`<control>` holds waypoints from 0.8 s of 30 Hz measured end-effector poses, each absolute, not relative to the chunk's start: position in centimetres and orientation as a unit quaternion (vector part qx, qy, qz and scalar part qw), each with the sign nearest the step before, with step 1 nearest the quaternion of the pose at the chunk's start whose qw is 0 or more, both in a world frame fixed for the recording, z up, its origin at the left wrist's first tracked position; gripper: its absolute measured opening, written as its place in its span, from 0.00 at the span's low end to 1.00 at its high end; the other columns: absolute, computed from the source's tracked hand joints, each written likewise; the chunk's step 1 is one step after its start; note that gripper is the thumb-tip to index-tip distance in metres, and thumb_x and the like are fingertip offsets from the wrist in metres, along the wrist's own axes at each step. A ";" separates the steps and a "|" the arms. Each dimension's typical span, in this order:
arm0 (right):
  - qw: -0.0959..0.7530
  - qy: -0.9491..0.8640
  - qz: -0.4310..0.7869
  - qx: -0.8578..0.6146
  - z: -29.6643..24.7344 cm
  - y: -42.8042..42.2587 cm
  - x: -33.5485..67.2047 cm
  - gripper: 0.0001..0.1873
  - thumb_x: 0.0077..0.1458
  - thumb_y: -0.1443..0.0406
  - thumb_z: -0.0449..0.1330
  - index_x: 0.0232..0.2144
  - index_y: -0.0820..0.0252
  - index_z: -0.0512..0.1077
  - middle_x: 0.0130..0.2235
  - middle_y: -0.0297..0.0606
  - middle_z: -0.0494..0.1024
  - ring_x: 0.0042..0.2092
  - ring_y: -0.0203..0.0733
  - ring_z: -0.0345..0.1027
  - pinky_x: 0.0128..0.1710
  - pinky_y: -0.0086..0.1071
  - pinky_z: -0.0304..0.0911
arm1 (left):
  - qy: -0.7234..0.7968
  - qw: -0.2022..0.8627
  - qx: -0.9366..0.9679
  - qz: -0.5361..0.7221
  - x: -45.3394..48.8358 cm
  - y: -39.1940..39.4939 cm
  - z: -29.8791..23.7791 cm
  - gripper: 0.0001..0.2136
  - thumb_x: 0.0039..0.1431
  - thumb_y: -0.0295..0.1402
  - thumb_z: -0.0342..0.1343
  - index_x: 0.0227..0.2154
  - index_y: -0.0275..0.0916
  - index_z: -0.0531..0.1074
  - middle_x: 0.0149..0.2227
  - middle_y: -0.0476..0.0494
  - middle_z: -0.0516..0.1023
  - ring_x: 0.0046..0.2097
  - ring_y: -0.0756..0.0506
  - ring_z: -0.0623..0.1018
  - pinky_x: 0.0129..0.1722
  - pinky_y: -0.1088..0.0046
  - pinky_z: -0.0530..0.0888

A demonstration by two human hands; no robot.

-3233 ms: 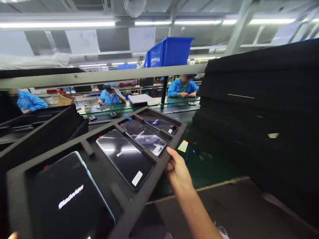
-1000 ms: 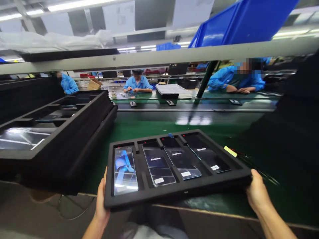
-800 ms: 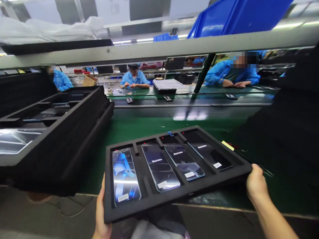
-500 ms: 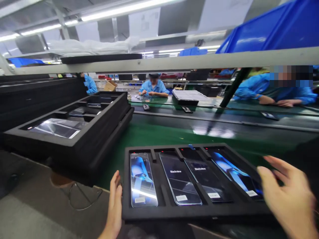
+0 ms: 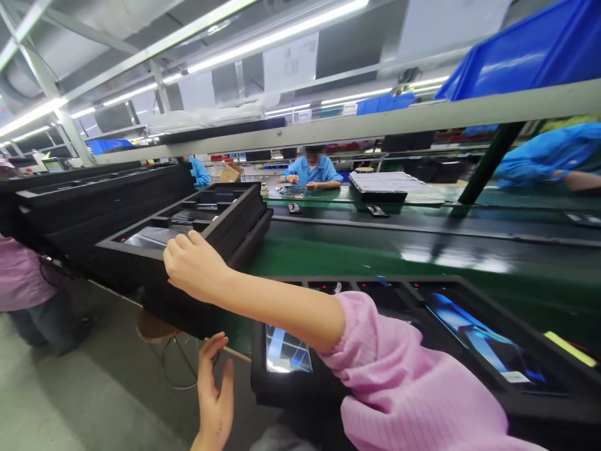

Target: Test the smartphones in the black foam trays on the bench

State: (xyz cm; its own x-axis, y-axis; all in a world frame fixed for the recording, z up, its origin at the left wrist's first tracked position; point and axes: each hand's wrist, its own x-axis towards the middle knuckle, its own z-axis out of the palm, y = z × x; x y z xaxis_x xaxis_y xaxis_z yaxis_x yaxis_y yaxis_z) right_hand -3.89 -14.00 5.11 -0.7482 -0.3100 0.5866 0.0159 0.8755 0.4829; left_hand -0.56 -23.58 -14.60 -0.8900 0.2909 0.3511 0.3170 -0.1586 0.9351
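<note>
A black foam tray (image 5: pixel 441 283) lies at the near edge of the green belt, with several lit phones in its slots, such as one phone (image 5: pixel 287 351) at its left end. My left hand (image 5: pixel 213 391) hovers open, fingers apart, just left of this tray and does not touch it. My right arm in a pink sleeve crosses over the tray to the left. My right hand (image 5: pixel 192 266) rests on the near rim of the top tray of a left-hand foam tray stack (image 5: pixel 235 213), fingers curled over the rim. That top tray holds a phone.
More black foam trays (image 5: pixel 94 194) are piled at the far left. A person in pink (image 5: pixel 19 282) stands at the left edge. Workers in blue (image 5: pixel 312 170) sit across the belt (image 5: pixel 352 254). A blue bin (image 5: pixel 526 53) sits on the overhead shelf.
Both hands have let go of the phone tray, which now lies on the belt's near edge. My right hand has swung across to the left stack's rim; my left hand has opened beside the tray.
</note>
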 end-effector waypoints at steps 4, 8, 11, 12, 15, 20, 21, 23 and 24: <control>0.323 -0.912 -0.216 0.133 5.5 -11.7 -0.5 0.16 0.61 0.65 0.41 0.32 0.63 0.67 0.32 0.36 0.74 0.38 0.38 0.66 0.39 0.33 0.63 | -0.623 -0.033 -0.199 -0.755 -2.4 -23.9 -12.8 0.13 0.40 0.43 0.63 0.29 0.41 0.74 0.41 0.40 0.72 0.50 0.36 0.68 0.56 0.60 0.61; 0.313 -0.920 -0.196 0.128 4.6 -7.6 7.3 0.04 0.52 0.71 0.54 0.33 0.61 0.65 0.34 0.41 0.72 0.39 0.44 0.65 0.47 0.41 0.59 | -0.584 -0.112 -0.173 -0.785 -5.1 -24.2 -11.4 0.18 0.44 0.50 0.56 0.29 0.40 0.73 0.36 0.40 0.75 0.40 0.38 0.74 0.45 0.59 0.71; 0.369 -0.910 -0.177 0.074 3.4 -4.1 13.7 0.11 0.54 0.74 0.48 0.38 0.57 0.65 0.36 0.38 0.72 0.40 0.42 0.64 0.52 0.43 0.54 | -0.550 -0.162 -0.168 -0.802 -6.2 -23.7 -10.3 0.23 0.49 0.55 0.50 0.38 0.43 0.72 0.38 0.42 0.76 0.41 0.37 0.75 0.40 0.58 0.74; 0.390 -0.901 -0.182 0.055 3.0 -3.0 15.6 0.12 0.54 0.73 0.48 0.38 0.56 0.65 0.35 0.37 0.72 0.40 0.42 0.64 0.52 0.43 0.53 | -0.536 -0.185 -0.171 -0.806 -6.4 -23.2 -9.7 0.25 0.49 0.57 0.49 0.41 0.44 0.72 0.39 0.43 0.76 0.42 0.37 0.75 0.39 0.57 0.74; 0.434 -0.879 -0.196 0.017 2.3 -0.4 20.3 0.09 0.55 0.69 0.50 0.37 0.52 0.65 0.37 0.36 0.72 0.41 0.41 0.65 0.50 0.41 0.57 | -0.457 -0.307 -0.194 -0.812 -7.1 -20.9 -7.0 0.33 0.46 0.63 0.45 0.45 0.42 0.70 0.42 0.40 0.75 0.46 0.35 0.74 0.40 0.58 0.74; 0.563 -0.798 -0.126 -0.177 0.5 2.9 26.5 0.04 0.55 0.62 0.53 0.30 0.52 0.68 0.40 0.42 0.71 0.45 0.45 0.66 0.46 0.41 0.60 | -0.354 -0.380 -0.189 -0.833 -7.5 -14.9 -1.6 0.34 0.52 0.63 0.34 0.34 0.37 0.72 0.33 0.43 0.75 0.34 0.46 0.74 0.32 0.72 0.72; 0.584 -0.774 -0.101 -0.223 0.0 3.8 27.7 0.07 0.55 0.60 0.52 0.30 0.53 0.68 0.41 0.43 0.71 0.47 0.46 0.66 0.47 0.42 0.59 | -0.353 -0.387 -0.182 -0.832 -7.3 -13.9 -0.9 0.34 0.53 0.63 0.33 0.31 0.37 0.71 0.31 0.44 0.74 0.32 0.46 0.74 0.30 0.73 0.72; 0.611 -0.733 -0.052 -0.294 -1.1 6.0 30.1 0.13 0.56 0.57 0.50 0.29 0.56 0.70 0.45 0.45 0.70 0.50 0.47 0.65 0.51 0.42 0.57 | -0.358 -0.417 -0.169 -0.818 -6.6 -12.2 0.0 0.33 0.55 0.61 0.32 0.28 0.36 0.70 0.28 0.43 0.74 0.31 0.46 0.74 0.29 0.72 0.72; 0.611 -0.723 -0.036 -0.319 -1.6 7.1 31.3 0.15 0.56 0.56 0.49 0.28 0.58 0.70 0.46 0.47 0.69 0.50 0.46 0.65 0.51 0.41 0.57 | -0.362 -0.434 -0.162 -0.809 -6.1 -11.7 0.3 0.32 0.57 0.59 0.32 0.28 0.36 0.70 0.27 0.44 0.74 0.30 0.46 0.74 0.28 0.72 0.72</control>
